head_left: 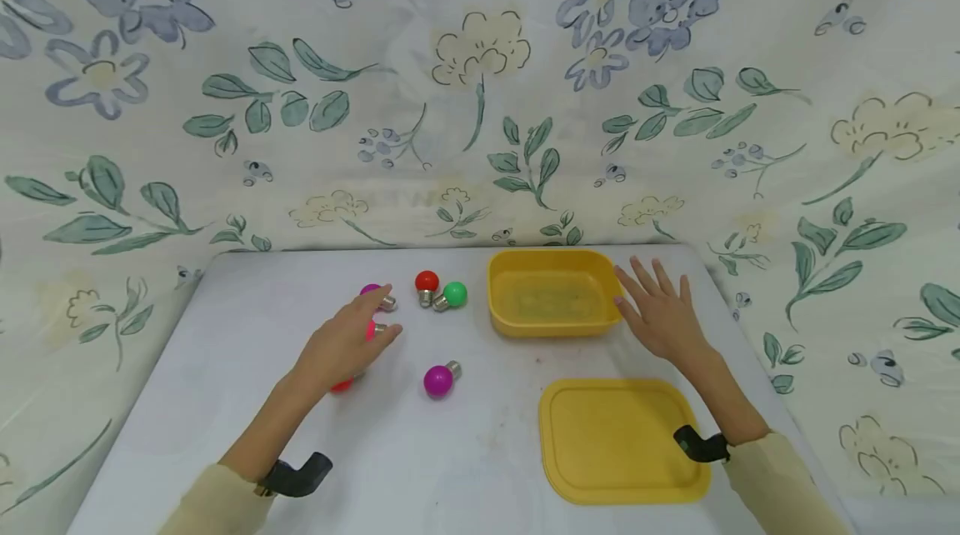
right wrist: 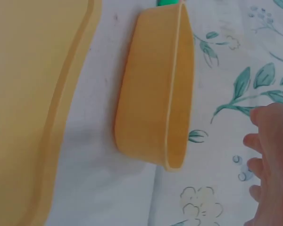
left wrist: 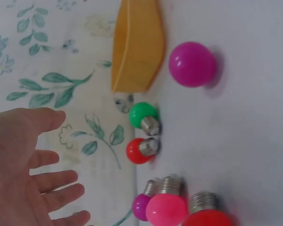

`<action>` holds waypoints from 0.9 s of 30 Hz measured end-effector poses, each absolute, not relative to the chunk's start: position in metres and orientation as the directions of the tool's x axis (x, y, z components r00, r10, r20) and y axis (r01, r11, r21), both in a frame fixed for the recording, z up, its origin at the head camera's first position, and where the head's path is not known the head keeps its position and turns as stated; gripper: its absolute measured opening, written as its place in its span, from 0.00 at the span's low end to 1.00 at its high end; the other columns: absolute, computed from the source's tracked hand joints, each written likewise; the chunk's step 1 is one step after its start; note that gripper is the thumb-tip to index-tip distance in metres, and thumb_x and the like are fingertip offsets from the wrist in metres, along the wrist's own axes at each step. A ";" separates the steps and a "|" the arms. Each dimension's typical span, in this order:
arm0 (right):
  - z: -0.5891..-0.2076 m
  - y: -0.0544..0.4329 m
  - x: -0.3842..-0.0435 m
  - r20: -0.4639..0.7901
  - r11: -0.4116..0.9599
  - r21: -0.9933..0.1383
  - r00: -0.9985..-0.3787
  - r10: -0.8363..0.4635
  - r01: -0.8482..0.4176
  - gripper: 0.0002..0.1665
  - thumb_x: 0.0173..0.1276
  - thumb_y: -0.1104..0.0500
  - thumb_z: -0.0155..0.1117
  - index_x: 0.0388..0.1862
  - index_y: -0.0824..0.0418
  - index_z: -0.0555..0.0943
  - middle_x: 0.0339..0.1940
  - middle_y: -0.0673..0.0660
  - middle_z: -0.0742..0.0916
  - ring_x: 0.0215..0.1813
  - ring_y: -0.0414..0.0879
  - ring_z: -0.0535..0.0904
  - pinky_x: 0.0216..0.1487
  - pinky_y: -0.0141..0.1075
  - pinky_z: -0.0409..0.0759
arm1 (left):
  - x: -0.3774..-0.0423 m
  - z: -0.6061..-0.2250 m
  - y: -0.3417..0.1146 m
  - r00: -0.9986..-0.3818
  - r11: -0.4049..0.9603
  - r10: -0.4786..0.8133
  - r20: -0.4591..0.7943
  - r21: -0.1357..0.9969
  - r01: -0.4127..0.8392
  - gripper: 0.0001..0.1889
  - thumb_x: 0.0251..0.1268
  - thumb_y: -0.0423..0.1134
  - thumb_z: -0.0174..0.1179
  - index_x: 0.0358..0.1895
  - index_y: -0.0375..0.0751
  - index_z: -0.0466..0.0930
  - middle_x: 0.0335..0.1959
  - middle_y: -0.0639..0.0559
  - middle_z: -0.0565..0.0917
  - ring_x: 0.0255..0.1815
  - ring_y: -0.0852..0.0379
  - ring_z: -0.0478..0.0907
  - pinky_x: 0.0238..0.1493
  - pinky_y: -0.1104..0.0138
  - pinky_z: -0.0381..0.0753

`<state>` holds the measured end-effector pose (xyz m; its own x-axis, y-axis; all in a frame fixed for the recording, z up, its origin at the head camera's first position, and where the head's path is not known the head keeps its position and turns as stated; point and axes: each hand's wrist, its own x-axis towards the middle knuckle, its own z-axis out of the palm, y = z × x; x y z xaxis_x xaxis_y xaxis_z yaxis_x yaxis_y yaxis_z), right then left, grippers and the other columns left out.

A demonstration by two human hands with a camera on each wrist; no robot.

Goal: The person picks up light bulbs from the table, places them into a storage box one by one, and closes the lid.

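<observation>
My left hand [head_left: 339, 350] hovers over the left part of the table with its fingers extended, holding nothing. Below and around it lie a purple light bulb [head_left: 370, 289], a pink bulb [left wrist: 166, 210] and a red bulb [head_left: 342, 386], partly hidden by the hand in the head view. A second red bulb [head_left: 427, 281] and a green bulb [head_left: 455, 294] lie close together farther right. Nearer the front is another purple bulb [head_left: 438, 382]. Spread fingers mark my right hand [head_left: 663, 314], beside the right end of a yellow plastic box [head_left: 553, 328]; whether they touch is unclear.
A flat yellow lid [head_left: 622, 443] lies in front of the box, below the right forearm. The white table [head_left: 480, 452] ends at the back against a flower-printed cloth [head_left: 420, 127]. Both wrists wear black camera mounts.
</observation>
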<state>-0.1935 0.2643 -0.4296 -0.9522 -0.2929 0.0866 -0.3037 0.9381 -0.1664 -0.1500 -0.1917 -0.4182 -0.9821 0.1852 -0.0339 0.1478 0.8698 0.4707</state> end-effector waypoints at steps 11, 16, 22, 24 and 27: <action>-0.447 0.264 -0.200 0.069 0.942 -0.174 -0.958 -0.278 -0.286 0.34 0.81 0.45 0.45 0.80 0.58 0.60 0.80 0.64 0.58 0.79 0.66 0.44 0.69 0.72 0.37 | -0.130 -0.453 -0.184 -0.969 0.805 0.246 -0.008 0.559 0.200 0.33 0.69 0.43 0.62 0.71 0.29 0.65 0.65 0.32 0.73 0.64 0.34 0.72 0.56 0.41 0.77; -0.455 0.264 -0.204 0.051 0.950 -0.152 -0.962 -0.268 -0.273 0.34 0.81 0.46 0.46 0.79 0.58 0.60 0.80 0.64 0.58 0.79 0.65 0.45 0.70 0.72 0.38 | -0.121 -0.468 -0.179 -0.971 0.795 0.233 -0.052 0.585 0.159 0.34 0.66 0.45 0.65 0.70 0.31 0.68 0.62 0.33 0.76 0.62 0.35 0.73 0.53 0.44 0.80; -0.461 0.263 -0.206 0.049 0.954 -0.142 -0.965 -0.258 -0.263 0.33 0.81 0.47 0.46 0.78 0.60 0.62 0.79 0.65 0.60 0.79 0.66 0.46 0.69 0.72 0.41 | -0.112 -0.488 -0.171 -0.972 0.793 0.203 -0.117 0.602 0.093 0.36 0.60 0.47 0.70 0.69 0.34 0.70 0.61 0.37 0.78 0.59 0.39 0.76 0.52 0.47 0.82; -0.463 0.264 -0.207 0.042 0.955 -0.145 -0.966 -0.254 -0.257 0.33 0.81 0.47 0.46 0.79 0.60 0.61 0.79 0.65 0.60 0.79 0.66 0.46 0.70 0.72 0.40 | -0.109 -0.495 -0.169 -0.972 0.782 0.204 -0.120 0.617 0.088 0.37 0.59 0.47 0.71 0.69 0.34 0.70 0.61 0.37 0.78 0.60 0.39 0.76 0.54 0.46 0.80; -0.467 0.266 -0.210 0.031 0.957 -0.143 -0.968 -0.251 -0.253 0.33 0.81 0.47 0.46 0.79 0.60 0.61 0.79 0.65 0.60 0.79 0.67 0.47 0.69 0.72 0.41 | -0.105 -0.504 -0.165 -0.971 0.770 0.211 -0.114 0.631 0.093 0.37 0.60 0.47 0.71 0.69 0.34 0.70 0.62 0.38 0.77 0.63 0.39 0.74 0.58 0.45 0.77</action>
<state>-0.2101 0.2655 -0.4665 -0.9676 -0.2507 0.0314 -0.2526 0.9569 -0.1432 -0.1055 -0.1654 -0.5036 -0.9709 0.2107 -0.1140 0.0932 0.7704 0.6307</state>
